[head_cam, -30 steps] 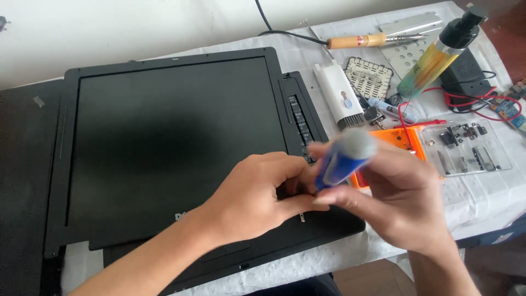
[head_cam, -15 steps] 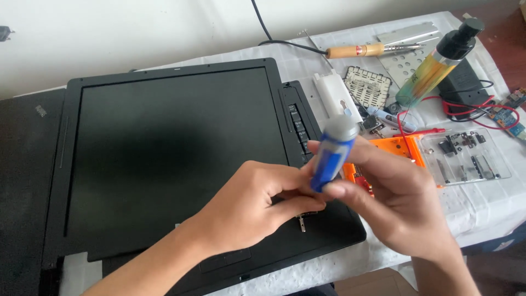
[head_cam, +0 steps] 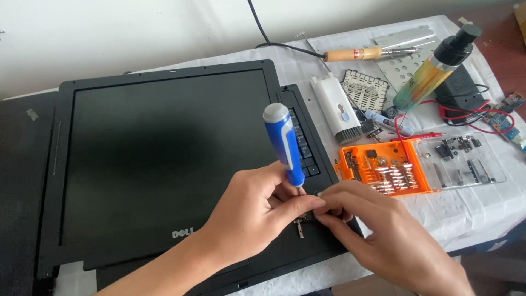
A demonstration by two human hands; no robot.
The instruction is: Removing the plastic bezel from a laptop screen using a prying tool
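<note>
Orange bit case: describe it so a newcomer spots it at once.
Start at the black laptop on the white-covered table. Just right of its keyboard edge lies the orange bit case, open, with rows of metal bits. It is the only orange thing there, joined to a clear lid.

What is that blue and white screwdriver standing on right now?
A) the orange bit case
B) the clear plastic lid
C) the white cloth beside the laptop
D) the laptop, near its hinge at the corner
D: the blue and white screwdriver stands nearly upright on the black laptop, at the metal hinge by its corner, steadied by the left hand and right hand, apart from the orange bit case.
</note>
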